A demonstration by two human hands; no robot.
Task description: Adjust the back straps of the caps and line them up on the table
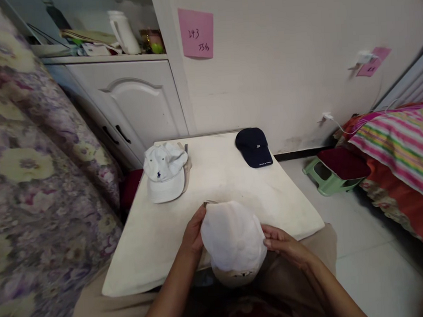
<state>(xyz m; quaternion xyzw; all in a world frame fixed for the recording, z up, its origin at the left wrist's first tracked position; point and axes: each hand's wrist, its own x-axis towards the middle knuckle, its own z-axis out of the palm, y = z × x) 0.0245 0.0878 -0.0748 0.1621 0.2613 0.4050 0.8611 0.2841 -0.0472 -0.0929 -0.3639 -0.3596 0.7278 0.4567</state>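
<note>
A white baseball cap (234,233) is held between my two hands at the near edge of the table, its brim toward me. My left hand (195,229) grips the cap's left side, near a strap end at the back. On the right side, the fingers of my right hand (279,240) pinch the cap's edge. A pale cap (165,173) with a small dark emblem lies at the table's left, partly over a beige cap (188,172). At the far right corner sits a navy cap (254,147) with small white lettering.
The table (212,177) has a cream cover. A flowered curtain (30,188) hangs at the left, beside a white cabinet (132,96). To the right stand a green stool (323,175) with a dark red top and a bed with a striped cover (404,142).
</note>
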